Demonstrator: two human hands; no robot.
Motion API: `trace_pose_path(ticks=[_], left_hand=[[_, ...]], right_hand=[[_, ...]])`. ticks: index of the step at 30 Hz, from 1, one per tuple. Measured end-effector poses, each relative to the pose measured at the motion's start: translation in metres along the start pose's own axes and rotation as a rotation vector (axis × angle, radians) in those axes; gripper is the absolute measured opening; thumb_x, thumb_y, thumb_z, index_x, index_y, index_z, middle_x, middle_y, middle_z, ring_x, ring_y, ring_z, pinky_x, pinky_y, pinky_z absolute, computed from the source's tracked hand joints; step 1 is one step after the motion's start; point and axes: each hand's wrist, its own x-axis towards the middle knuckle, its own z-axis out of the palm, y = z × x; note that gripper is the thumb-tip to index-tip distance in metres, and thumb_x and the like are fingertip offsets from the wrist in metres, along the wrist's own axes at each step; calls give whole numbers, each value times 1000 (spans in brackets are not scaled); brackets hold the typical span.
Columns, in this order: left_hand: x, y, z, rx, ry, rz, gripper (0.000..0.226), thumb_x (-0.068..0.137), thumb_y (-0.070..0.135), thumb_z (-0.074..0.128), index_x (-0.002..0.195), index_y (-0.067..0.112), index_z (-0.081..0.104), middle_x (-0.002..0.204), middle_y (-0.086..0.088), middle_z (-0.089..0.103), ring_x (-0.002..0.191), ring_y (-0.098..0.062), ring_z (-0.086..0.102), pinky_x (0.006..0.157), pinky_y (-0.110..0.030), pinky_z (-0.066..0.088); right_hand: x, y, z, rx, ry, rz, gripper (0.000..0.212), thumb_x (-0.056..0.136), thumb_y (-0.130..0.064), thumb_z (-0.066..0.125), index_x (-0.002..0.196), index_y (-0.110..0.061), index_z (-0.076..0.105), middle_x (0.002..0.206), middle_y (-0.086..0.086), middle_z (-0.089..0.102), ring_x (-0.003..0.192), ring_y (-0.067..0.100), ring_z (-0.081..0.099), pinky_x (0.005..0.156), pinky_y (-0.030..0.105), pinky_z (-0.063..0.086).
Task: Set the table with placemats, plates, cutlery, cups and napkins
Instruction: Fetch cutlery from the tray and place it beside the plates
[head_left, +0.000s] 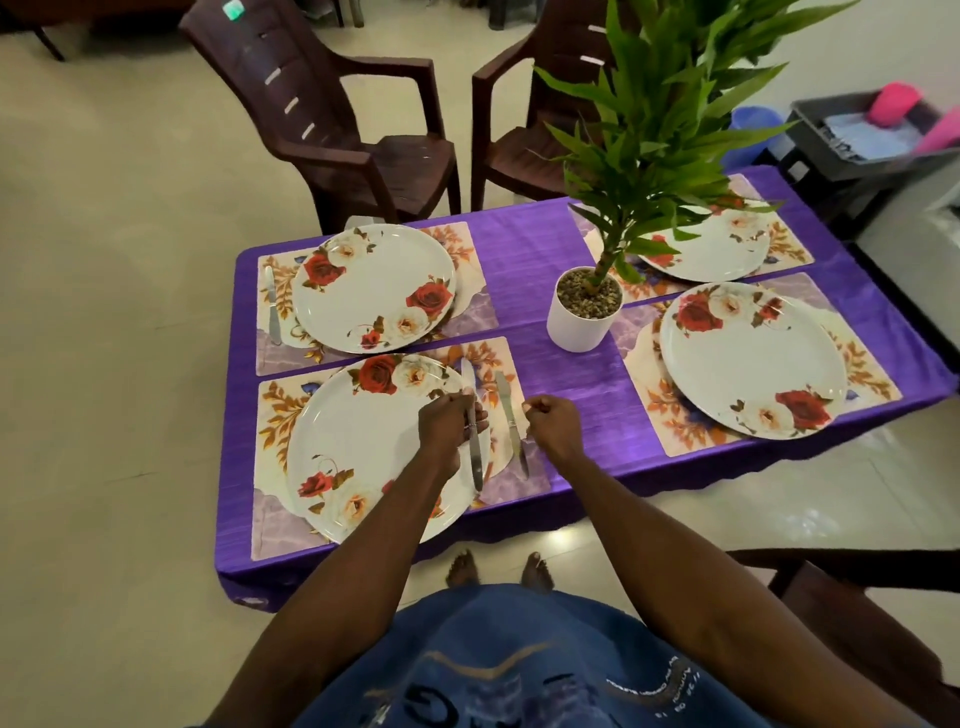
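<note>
Knife (471, 426) gripped mid-shaft in left hand (448, 427), fingers curled round it, blade end pointing away, handle end toward the body, over the R edge of the near-left plate (374, 447); second knife (511, 422) flat on the near-left placemat (524, 483), just beside the first, parallel, not touching; right hand (555, 423) hovering just R of that knife, fingers curled into a loose fist, nothing in it; third knife (272, 304) lying on the L side of the far-left placemat (475, 291), beside the far-left plate (374, 288); near-right plate (753, 358) and far-right plate (717, 244) each on own mat, no cutlery visible by them; white pot w/ green plant (586, 312) standing mid-table between the L and R settings; purple tablecloth (524, 260) under everything; two brown plastic chairs (363, 130) at the far side; grey crate (862, 140) w/ pink and blue items off to the far R, contents blurred, can't tell what.
</note>
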Motion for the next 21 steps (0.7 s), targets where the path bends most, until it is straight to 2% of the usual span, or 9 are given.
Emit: trace_pose_path(ticks=[4,8,11,14,17,21], left_hand=[[-2,3,30,30,-44,9,15,90,13,67,102,5,69,94,-12,72,81,-24,68,70,-34,59],[-7,2,63,147,-83,59,6,87,8,68,93,6,70,80,-7,68,68,-16,62,58,-24,48],[-12,-1,94,247,-124,94,6,85,4,67,83,9,69,70,-5,67,53,-8,60,43,-16,43],[-14,-11,129,256,-145,115,3,83,6,71,82,9,70,69,-8,68,53,-11,59,45,-19,42],[-21,-23,174,252,-145,132,7,82,6,70,89,6,71,71,-7,67,57,-15,56,45,-21,39],[-39,-46,253,248,-177,133,8,80,6,70,87,7,72,72,-6,65,57,-16,50,43,-19,34]], right_hand=[[0,-2,-16,177,-50,93,17,88,0,55,78,-3,69,75,16,68,64,24,63,57,31,54],[5,-1,-42,294,-82,170,16,90,-6,55,81,-2,68,72,12,69,59,16,62,54,24,49],[11,3,-70,334,-108,179,25,91,-14,53,88,7,67,74,25,64,58,22,61,51,23,46],[22,15,-100,429,-177,248,32,100,-19,46,92,6,66,77,22,67,57,24,65,49,25,49],[39,35,-138,359,-237,242,30,94,-21,49,77,-7,69,73,15,69,54,24,63,54,31,42],[44,56,-217,302,-177,152,19,93,-12,53,82,-4,66,65,12,60,50,19,52,45,24,38]])
